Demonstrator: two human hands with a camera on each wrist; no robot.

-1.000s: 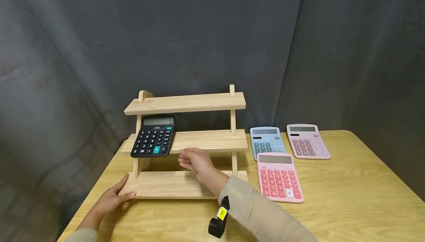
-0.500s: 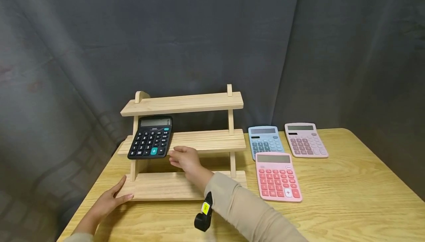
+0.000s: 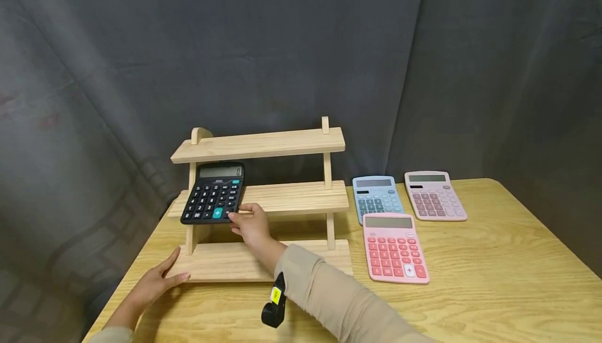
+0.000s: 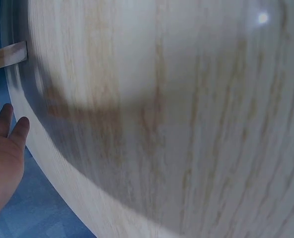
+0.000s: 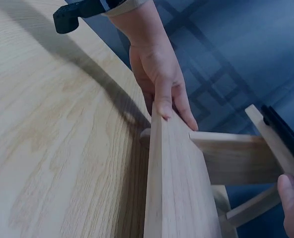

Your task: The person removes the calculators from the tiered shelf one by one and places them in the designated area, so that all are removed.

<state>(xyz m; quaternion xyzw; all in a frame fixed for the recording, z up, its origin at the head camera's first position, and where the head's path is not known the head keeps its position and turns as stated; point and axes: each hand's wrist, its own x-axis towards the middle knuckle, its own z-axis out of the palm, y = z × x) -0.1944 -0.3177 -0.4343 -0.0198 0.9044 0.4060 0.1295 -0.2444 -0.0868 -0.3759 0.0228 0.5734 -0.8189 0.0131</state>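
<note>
A three-tier wooden display rack (image 3: 291,195) stands on the table. Leaning on its middle tier at the left is a black calculator (image 3: 213,194), tilted back, its lower edge near the board's front. My right hand (image 3: 254,230) pinches the calculator's lower right corner, thumb on the front; its other fingertips are partly hidden. In the right wrist view, the right thumb (image 5: 288,193) shows beside the calculator's dark edge (image 5: 286,135). My left hand (image 3: 151,286) holds the left end of the rack's bottom board (image 5: 179,188), thumb and fingers around the corner. Only part of that hand (image 4: 3,158) enters the left wrist view.
Right of the rack lie a pink calculator (image 3: 394,249), a blue calculator (image 3: 374,196) and a pale pink calculator (image 3: 435,196). The pink one covers the blue one's lower part. They lie on a wood-grain table (image 3: 508,259), with a dark grey curtain (image 3: 301,45) behind.
My right hand has moved left from under the middle board to the black calculator's lower right corner and taken hold of it. The left hand stays on the bottom board.
</note>
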